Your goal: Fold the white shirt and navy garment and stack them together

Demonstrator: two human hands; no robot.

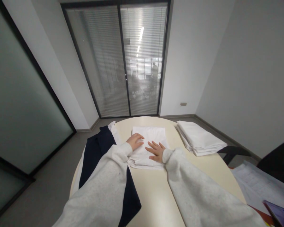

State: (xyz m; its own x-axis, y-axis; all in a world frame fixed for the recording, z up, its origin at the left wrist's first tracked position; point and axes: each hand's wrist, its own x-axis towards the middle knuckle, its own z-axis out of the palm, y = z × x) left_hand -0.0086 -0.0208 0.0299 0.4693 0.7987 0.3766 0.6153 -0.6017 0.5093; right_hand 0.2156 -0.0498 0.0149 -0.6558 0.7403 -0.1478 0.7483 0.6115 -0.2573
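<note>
Remotely, I see my left sleeve, nearest, crossing the navy garment, which it could drag. Beyond, on the counter, the folded white cloth lies beneath my left hand and right hand, each grip wide, holding nothing; uneven pressure might crease it. Farther right, the white stack, seemingly overhanging, could slide.

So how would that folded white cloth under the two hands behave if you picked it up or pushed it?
The white cloth would probably sag if lifted by one corner, since its soft creases suggest limp fabric. Pushed sideways, it might slide on the smooth-looking table. It seems unlikely to roll or tip, as it lies low and flat.
</note>
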